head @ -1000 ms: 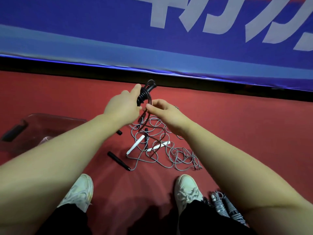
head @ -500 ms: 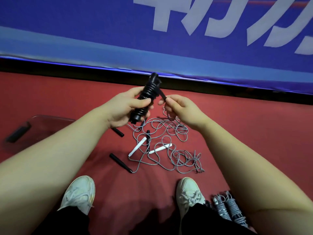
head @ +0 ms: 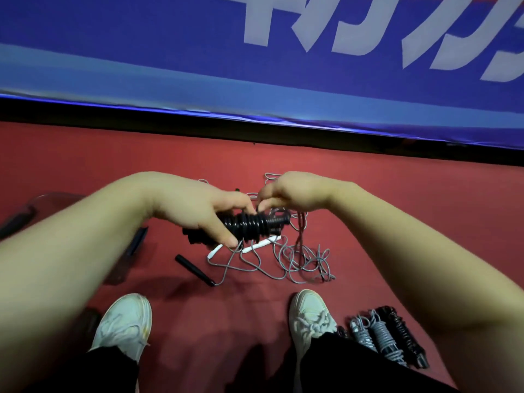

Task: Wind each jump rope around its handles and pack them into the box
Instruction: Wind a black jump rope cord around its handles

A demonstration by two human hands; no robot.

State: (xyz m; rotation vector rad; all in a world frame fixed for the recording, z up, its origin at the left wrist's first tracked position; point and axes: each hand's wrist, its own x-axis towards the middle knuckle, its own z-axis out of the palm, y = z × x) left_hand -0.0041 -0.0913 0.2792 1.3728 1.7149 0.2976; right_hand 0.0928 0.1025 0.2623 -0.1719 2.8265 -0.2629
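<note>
Both grips tight on black wound rope [head: 256, 226], left hand [head: 198, 209] and right hand [head: 295, 194]; banner lettering [head: 354, 32] cropped, illegible.

I'm seeing dim, even light here; soft shadows pool on the red floor [head: 215, 316] lower centre. Mid-frame smears with motion blur, and the banner [head: 141, 38] edge bows, wide-angle.
</note>
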